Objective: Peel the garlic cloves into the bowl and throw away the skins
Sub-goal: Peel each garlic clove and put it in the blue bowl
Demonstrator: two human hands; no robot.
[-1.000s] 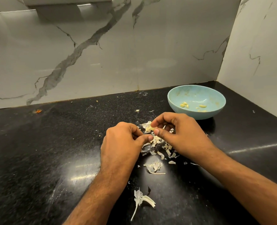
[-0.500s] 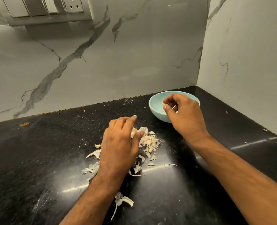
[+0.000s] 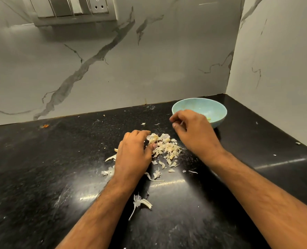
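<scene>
A light blue bowl (image 3: 219, 112) stands at the back right of the black counter (image 3: 41, 177), near the corner of the walls. My right hand (image 3: 194, 135) hovers just in front of the bowl with its fingers curled, and a thin pale sliver of skin shows between thumb and forefinger. A pile of garlic skins and cloves (image 3: 167, 150) lies between my hands. My left hand (image 3: 133, 157) sits at the pile's left edge, fingers and thumb curled round a garlic clove (image 3: 153, 138). What lies inside the bowl is mostly hidden.
Loose skins are scattered around the pile, with a larger skin piece (image 3: 141, 203) nearer me. Marble walls close the counter at the back and right. A switch panel (image 3: 73, 8) hangs on the back wall. An orange scrap (image 3: 45, 125) lies far left.
My right hand carried a peeled clove from the pile to the bowl and has drawn back just in front of it. My left hand stayed at the pile and reached over a clove.
</scene>
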